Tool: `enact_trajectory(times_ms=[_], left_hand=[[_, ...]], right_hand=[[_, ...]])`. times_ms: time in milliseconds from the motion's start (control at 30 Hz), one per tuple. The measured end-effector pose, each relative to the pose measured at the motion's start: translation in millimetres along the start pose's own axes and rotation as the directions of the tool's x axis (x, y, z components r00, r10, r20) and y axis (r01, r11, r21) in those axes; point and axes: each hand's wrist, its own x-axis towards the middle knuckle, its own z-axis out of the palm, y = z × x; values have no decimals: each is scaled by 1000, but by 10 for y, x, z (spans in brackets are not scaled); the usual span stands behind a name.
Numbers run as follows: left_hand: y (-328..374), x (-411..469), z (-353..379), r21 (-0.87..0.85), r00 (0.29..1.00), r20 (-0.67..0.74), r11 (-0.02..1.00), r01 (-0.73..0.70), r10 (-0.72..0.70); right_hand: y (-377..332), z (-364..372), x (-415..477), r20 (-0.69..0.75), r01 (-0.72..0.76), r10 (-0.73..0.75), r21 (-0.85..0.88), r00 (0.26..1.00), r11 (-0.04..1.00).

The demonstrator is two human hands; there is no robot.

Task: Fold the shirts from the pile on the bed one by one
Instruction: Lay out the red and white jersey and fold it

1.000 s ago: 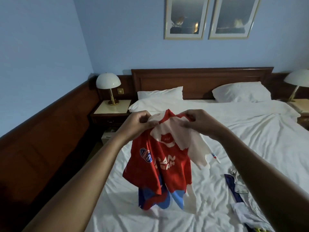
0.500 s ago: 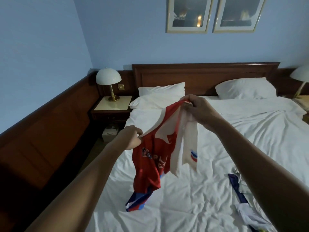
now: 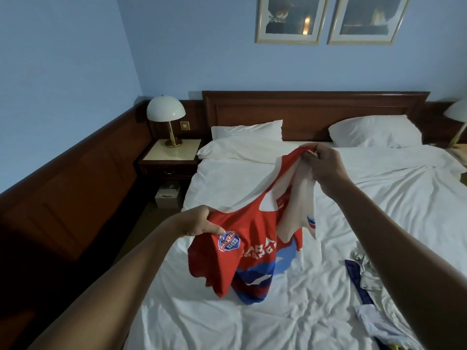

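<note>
The left grip [image 3: 199, 222] clutches one edge of the red shirt [image 3: 255, 231]; the right grip [image 3: 322, 165], higher and farther out, pinches its top. Shirt hangs between them over the bed [image 3: 252, 322]; clothes pile [image 3: 366, 281] lies below the right grip.

The shirt [image 3: 255, 246] is red with white panels, a blue lower band and a round blue badge, over a white bed [image 3: 379, 198] with a dark brown headboard [image 3: 316, 109] against pale blue walls [image 3: 214, 59].
</note>
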Motion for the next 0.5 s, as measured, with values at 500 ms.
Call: enact_trajectory(times_ms=[500], left_hand=[[-85,-70,-586,246,779,-622,965,91,84]], right_hand=[[431,-167,-76,209,141,-32,-530,977,836]])
